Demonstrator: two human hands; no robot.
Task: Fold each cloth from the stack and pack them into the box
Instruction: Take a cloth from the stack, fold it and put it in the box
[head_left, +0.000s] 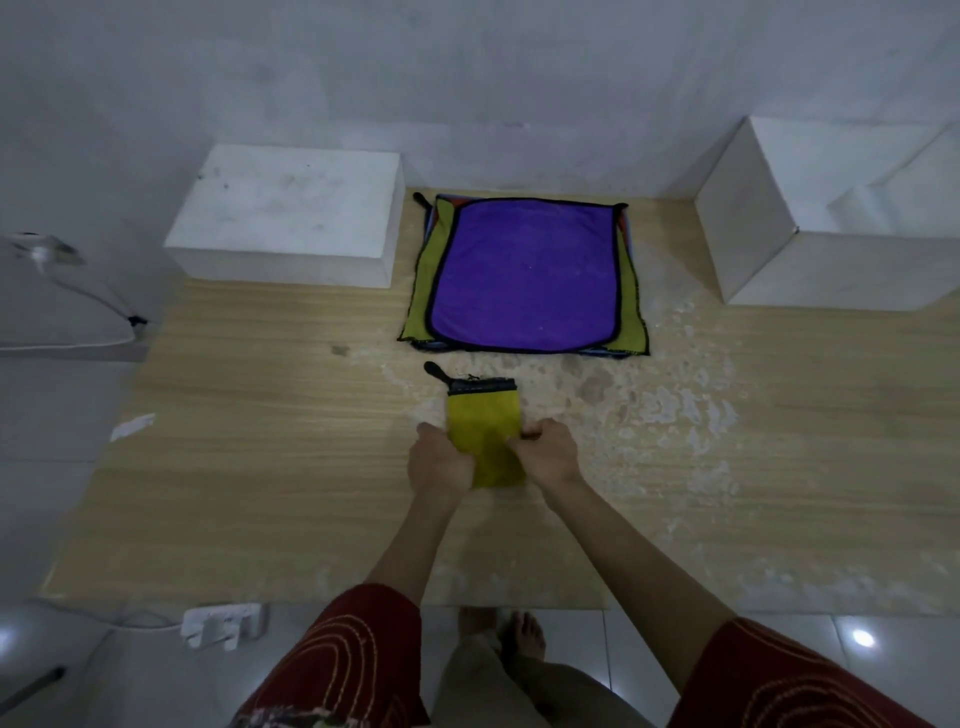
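Observation:
A small folded yellow cloth (484, 426) with a black hem and loop at its far end lies on the wooden table (260, 441) near the middle. My left hand (439, 460) grips its left edge and my right hand (548, 452) pinches its right edge. Behind it lies the stack of flat cloths (524, 275), a purple one on top with yellow-green and other colours showing underneath. A closed white box (291, 213) stands left of the stack. Another white box (831, 218) stands at the right with its top flaps visible.
The wall runs right behind the boxes and the stack. The table's surface is worn and flaky at the right. A scrap of white paper (132, 426) lies at the left edge. A power strip (221, 623) sits on the tiled floor below the table's front edge.

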